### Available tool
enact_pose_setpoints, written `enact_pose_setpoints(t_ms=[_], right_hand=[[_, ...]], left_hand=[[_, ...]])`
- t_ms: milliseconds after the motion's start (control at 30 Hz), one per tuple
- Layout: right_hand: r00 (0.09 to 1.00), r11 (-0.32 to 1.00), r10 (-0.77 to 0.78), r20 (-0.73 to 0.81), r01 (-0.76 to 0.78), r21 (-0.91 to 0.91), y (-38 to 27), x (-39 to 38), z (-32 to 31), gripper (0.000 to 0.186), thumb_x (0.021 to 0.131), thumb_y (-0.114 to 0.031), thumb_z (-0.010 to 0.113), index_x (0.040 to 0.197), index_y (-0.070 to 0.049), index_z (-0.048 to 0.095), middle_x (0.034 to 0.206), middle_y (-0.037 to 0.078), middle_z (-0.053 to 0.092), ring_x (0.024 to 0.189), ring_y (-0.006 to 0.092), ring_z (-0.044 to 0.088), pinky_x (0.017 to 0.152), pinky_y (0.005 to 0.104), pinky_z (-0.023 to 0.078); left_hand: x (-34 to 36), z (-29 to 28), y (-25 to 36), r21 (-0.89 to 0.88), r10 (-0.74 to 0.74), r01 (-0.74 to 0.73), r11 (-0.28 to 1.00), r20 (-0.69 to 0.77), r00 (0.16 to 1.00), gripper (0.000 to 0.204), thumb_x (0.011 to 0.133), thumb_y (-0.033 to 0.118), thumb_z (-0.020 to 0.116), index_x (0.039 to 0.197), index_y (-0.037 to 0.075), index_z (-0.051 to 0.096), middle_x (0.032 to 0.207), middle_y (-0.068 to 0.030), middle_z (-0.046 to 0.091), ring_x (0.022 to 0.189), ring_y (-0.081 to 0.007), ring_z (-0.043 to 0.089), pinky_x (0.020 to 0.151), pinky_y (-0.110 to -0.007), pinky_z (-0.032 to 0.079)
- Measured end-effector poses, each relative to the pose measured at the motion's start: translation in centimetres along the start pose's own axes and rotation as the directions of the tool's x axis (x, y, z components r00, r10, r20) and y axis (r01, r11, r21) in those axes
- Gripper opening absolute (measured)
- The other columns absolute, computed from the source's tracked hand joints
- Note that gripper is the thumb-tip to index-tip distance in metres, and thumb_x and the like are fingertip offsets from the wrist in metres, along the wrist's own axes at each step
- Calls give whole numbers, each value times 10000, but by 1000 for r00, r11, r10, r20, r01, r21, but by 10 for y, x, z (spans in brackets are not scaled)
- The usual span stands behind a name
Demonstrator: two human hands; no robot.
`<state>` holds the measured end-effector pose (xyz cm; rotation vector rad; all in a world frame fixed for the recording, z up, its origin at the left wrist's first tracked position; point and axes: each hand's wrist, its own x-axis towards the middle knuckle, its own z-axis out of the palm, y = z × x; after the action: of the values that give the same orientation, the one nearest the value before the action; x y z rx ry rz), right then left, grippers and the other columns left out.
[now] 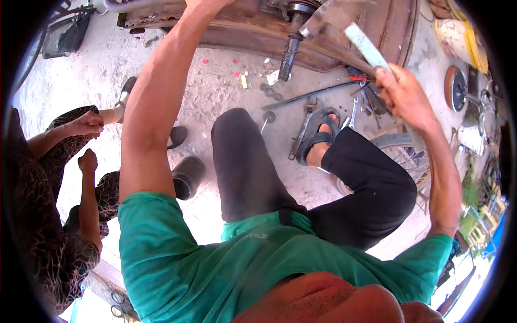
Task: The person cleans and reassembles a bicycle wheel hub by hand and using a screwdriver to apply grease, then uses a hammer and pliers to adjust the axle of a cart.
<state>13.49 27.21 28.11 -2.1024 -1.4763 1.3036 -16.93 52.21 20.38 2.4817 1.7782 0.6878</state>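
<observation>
My right hand is closed around one end of a pale green, flat bar-shaped piece. Past its far end a grey metal piece is blurred, and I cannot tell whether the two are joined. Just beside that stands a dark greasy metal shaft with a round collar, over a rusty metal frame. My left hand reaches to the frame's far side at the upper edge. Its fingers are cut off by the picture's edge, so what it touches is hidden.
An adjustable wrench, a spanner and a long dark bar lie near my sandalled foot. A wheel lies at right, a stained bucket beyond. At left sits another person, near a dark cylinder.
</observation>
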Motion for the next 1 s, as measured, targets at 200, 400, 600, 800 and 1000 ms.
enact_pose_setpoints(t_ms=[200,400,600,800,1000], right_hand=[[986,982,59,-157,-30,184,-9,0,-12,492,1053,-544,535,907,-76,569,629,-43,481,512,63,432,458,255,349],[994,995,45,-96,-37,89,-13,-7,11,517,1045,-539,563,887,-47,577,662,-25,524,571,79,466,505,283,383],[985,980,-169,-36,164,-114,0,-2,19,471,1058,-527,544,924,-77,579,619,-57,448,498,46,401,443,238,329],[971,972,47,-236,10,233,-10,-7,-3,449,1045,-516,570,919,-85,570,629,-51,461,491,46,415,435,235,323],[997,994,68,-26,-66,87,-8,-9,-1,482,1046,-544,550,927,-77,560,637,-41,471,507,60,434,440,254,328]], left_hand=[[-3,6,0,-14,-1,1,1000,15,1000,560,913,427,596,1362,93,569,1019,-266,734,973,-445,707,901,-536,539],[-6,2,-2,-16,-18,18,1000,32,999,550,911,423,592,1348,90,573,986,-270,733,939,-453,709,880,-544,538],[-8,4,-1,-35,12,-12,999,-12,1000,541,909,424,590,1332,86,576,980,-281,728,938,-461,704,883,-552,533],[-9,-1,1,-9,5,-5,1000,-2,1000,536,910,423,591,1327,86,578,989,-283,728,960,-461,700,897,-550,531],[-10,-3,0,-8,-19,19,1000,34,999,544,913,419,594,1348,93,573,1010,-274,731,973,-455,702,902,-545,532]])
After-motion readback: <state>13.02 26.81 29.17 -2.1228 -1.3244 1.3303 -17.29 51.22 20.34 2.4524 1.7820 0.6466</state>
